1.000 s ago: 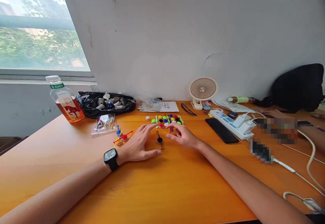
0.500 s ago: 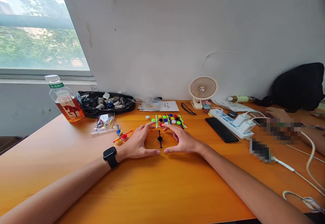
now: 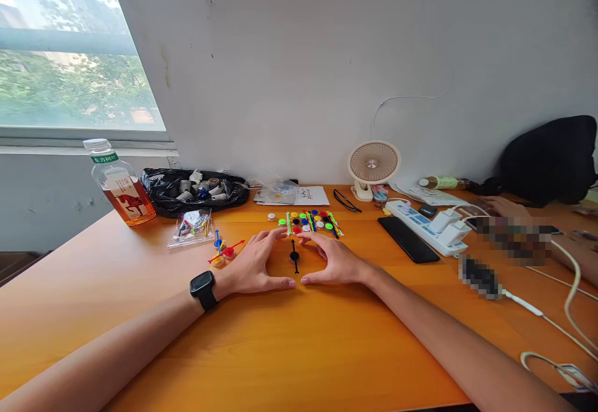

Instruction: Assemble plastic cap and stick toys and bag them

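A black arrow spinner (image 3: 294, 255) on a small round base stands on the wooden table, its arrow tip pointing away from me. My left hand (image 3: 255, 263) curves along its left side, fingers apart, with nothing held. On the other side, my right hand (image 3: 337, 260) is curved and open too. The two thumbs lie close to each other in front of the spinner, without meeting. Just beyond my fingertips lies a group of coloured round bases (image 3: 306, 220) and arrows. Several assembled spinners (image 3: 227, 252) in red, blue and yellow stand left of my left hand.
At the back left are a drink bottle (image 3: 122, 187), a black plastic bag (image 3: 156, 194) and a clear bag of parts (image 3: 190, 230). Toward the right stand a small fan (image 3: 374, 162), a black phone (image 3: 407, 239) and a power strip (image 3: 423, 228) with cables. Another person's arm is at far right.
The fingertips of both my hands have dipped very slightly toward the table. The black spinner between them looks the same.
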`<state>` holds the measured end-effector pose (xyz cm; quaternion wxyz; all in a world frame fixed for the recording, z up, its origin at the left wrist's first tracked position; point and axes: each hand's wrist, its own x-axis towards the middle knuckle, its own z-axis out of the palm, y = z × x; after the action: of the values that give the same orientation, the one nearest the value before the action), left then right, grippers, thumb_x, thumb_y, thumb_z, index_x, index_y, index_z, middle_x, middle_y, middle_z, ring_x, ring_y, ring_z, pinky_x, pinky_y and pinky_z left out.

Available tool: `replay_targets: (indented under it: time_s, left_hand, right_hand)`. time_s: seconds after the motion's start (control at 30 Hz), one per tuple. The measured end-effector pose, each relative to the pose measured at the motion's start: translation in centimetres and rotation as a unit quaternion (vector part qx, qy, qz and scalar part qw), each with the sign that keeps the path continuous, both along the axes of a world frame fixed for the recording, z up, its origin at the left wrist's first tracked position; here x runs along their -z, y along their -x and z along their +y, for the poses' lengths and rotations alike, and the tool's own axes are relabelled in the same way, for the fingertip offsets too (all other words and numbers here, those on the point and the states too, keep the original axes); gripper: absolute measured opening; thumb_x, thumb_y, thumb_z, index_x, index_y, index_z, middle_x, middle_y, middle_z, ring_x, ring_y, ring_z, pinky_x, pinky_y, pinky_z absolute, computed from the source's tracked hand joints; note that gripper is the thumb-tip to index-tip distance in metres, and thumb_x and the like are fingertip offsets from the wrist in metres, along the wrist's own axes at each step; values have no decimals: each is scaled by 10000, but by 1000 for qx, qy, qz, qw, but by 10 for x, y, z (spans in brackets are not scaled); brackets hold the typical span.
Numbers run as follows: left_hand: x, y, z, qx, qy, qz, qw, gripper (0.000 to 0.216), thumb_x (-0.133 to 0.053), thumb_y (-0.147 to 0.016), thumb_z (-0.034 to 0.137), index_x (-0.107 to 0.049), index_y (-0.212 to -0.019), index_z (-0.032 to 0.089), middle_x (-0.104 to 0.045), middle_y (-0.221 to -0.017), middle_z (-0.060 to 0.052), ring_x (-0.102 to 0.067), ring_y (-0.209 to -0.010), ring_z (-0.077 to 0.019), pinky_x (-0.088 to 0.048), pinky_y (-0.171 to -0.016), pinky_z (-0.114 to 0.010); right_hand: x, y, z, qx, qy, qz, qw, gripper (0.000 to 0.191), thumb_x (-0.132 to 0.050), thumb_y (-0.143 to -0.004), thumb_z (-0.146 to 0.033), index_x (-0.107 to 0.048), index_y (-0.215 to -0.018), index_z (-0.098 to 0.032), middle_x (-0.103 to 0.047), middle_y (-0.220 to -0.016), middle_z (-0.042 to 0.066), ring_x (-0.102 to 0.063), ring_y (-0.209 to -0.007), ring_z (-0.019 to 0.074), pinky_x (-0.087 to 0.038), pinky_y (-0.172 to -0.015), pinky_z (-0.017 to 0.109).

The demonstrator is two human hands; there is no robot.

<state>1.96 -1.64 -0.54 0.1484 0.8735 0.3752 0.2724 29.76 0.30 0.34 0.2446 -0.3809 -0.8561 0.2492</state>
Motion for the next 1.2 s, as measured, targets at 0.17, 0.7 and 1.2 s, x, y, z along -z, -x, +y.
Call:
replay_targets:
  time_s: [0.17,0.7,1.2]
  left_hand:
    - [-2,-2,0,-26,4,59,998,984,-723,-757,828,-521,-1499,215,-565,-1531,-167,-477,-1439,-405,-434,-1164,-563]
    - [3,1,2,0,5,192,981,1029,-430,-946,835,-160,-1708,198,-126,-1754,-120,-149,-1628,-349,-209,-1315,-506]
    - [8,6,5,11,-4,154,988,970,-477,-966,784,-168,-1709,242,-227,-1741,-112,-225,-1611,-355,-265,-1294,-521]
  right_hand:
    - [-1,1,1,-3,-9,-32,999,505,-870,-755,-544,-670,-1090,-223,-691,-1009,36,-622,-859,193,-480,-726,283]
    - [-4,5,-3,-16,-57,-80,995,363,-787,-863,-515,-657,-1046,-231,-668,-869,-15,-584,-733,156,-397,-661,278]
    - [-1,8,-3,-44,-166,-81,982,259,-755,-923,-451,-683,-982,-209,-688,-999,67,-621,-941,234,-484,-848,354]
